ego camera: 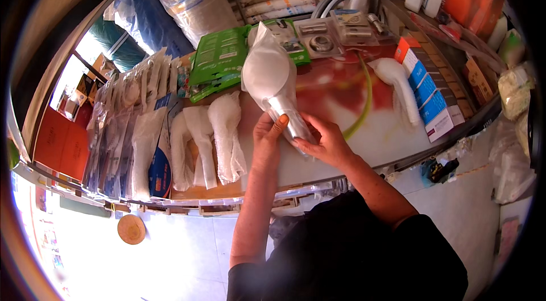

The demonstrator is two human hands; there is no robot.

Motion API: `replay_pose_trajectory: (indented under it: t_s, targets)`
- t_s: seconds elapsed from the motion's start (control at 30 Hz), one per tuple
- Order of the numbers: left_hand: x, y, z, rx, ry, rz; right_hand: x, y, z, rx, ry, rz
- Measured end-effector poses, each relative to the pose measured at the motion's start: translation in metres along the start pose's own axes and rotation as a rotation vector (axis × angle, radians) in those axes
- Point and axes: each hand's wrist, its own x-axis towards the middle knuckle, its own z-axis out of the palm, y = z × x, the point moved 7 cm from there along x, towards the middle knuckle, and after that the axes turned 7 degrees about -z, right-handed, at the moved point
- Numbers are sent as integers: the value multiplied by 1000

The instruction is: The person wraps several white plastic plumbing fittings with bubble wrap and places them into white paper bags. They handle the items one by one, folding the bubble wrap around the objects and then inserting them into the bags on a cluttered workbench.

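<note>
A hand shower head [268, 71] in a translucent plastic wrapper is held above the table, its round head pointing away from me and its silvery handle towards me. My left hand [268, 132] grips the handle from the left, thumb on top. From the right, my right hand [326, 139] grips the lower handle and the wrapper's end. To the left lie several similar pieces in white foam or bubble wrap, the nearest a bubble-wrapped one [227, 137]. Another white-wrapped shower head [396, 85] rests on the right of the printed tabletop [384, 130].
Green packages [219, 53] and blister-packed metal fittings [320, 39] lie at the back. Several bagged items [115, 130] stand in rows on the left, near a red box [59, 143]. A blue-and-white carton [428, 92] edges the right side. Large wrapped rolls [149, 19] stand behind.
</note>
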Motion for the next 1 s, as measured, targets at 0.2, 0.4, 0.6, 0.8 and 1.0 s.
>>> replay_pose_trajectory:
  t_s: [0.2,0.4,0.6,0.8,1.0]
  targets:
    - [-3,-3,8,47,16,-57,-2,16,2,134,-55,106]
    - [-4,-4,17,108,22,-122,-3,19,-4,108,-30,75]
    - [-6,0,21,88,-4,-111,-4,23,-3,130,19,82]
    - [-4,-2,15,127,9,-107,-5,19,-4,133,9,112]
    - [-4,-3,15,180,18,-112,-7,22,-2,155,-37,178]
